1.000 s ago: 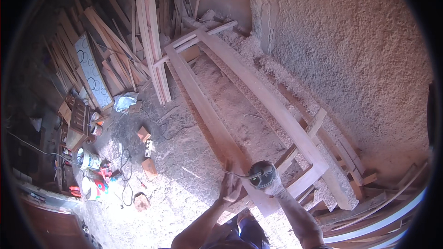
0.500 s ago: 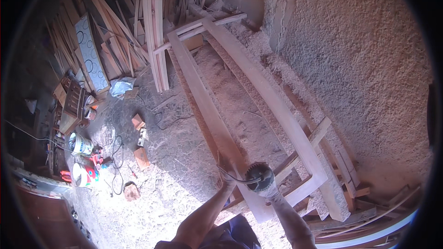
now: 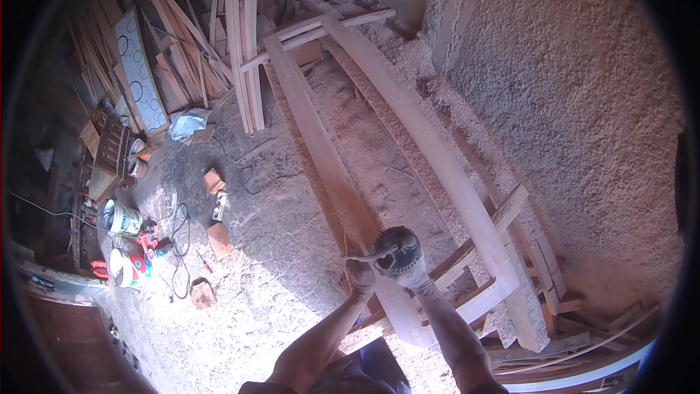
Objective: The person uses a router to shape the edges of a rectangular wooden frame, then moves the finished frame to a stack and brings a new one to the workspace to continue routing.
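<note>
Running along the left edge of the wooden frame (image 3: pixel 417 138), a board (image 3: pixel 346 201) passes beneath a dark, round power tool (image 3: pixel 398 252) toward the near left corner. The right hand (image 3: pixel 415 280) clasps the tool; the left hand (image 3: pixel 357 277) is just beside it, its grip unclear.

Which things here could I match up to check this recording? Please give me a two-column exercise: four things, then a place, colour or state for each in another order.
Column one:
1. round tool
2. flat panel
3. crumpled bag
4. long frame

Column two:
A. light blue, on the floor
B. bare wood, running away from the person
C. gripped in the right hand
D. whitish, patterned with dark rings

Right pairs: 1-C, 2-D, 3-A, 4-B
</note>
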The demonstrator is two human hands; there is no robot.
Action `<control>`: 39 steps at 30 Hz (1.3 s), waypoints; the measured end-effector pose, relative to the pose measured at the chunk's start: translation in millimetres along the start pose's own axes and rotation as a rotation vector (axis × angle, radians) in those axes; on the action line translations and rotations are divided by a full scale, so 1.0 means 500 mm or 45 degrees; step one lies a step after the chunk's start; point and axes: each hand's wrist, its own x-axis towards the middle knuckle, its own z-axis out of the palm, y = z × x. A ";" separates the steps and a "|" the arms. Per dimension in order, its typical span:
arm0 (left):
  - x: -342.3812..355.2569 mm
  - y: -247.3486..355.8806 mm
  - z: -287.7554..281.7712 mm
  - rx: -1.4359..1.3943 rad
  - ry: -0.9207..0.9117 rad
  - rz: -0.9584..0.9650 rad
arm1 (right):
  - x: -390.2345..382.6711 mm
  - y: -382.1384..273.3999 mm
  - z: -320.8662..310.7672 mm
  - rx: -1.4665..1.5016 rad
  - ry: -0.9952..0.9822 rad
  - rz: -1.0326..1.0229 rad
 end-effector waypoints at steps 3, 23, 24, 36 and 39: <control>0.011 0.032 -0.022 -0.137 -0.259 -0.374 | 0.029 -0.005 -0.005 -0.087 0.000 -0.054; 0.041 0.089 -0.073 -0.766 -0.166 -0.312 | 0.177 0.062 0.098 0.003 0.050 -0.123; 0.043 0.093 -0.065 -0.722 -0.065 -0.232 | 0.187 0.062 0.105 0.095 0.045 -0.066; 0.031 0.056 -0.036 -0.546 0.054 -0.248 | 0.310 0.095 0.177 0.605 -0.051 0.341; 0.032 0.060 -0.050 -0.409 0.033 -0.229 | 0.346 0.090 0.185 0.649 -0.050 0.351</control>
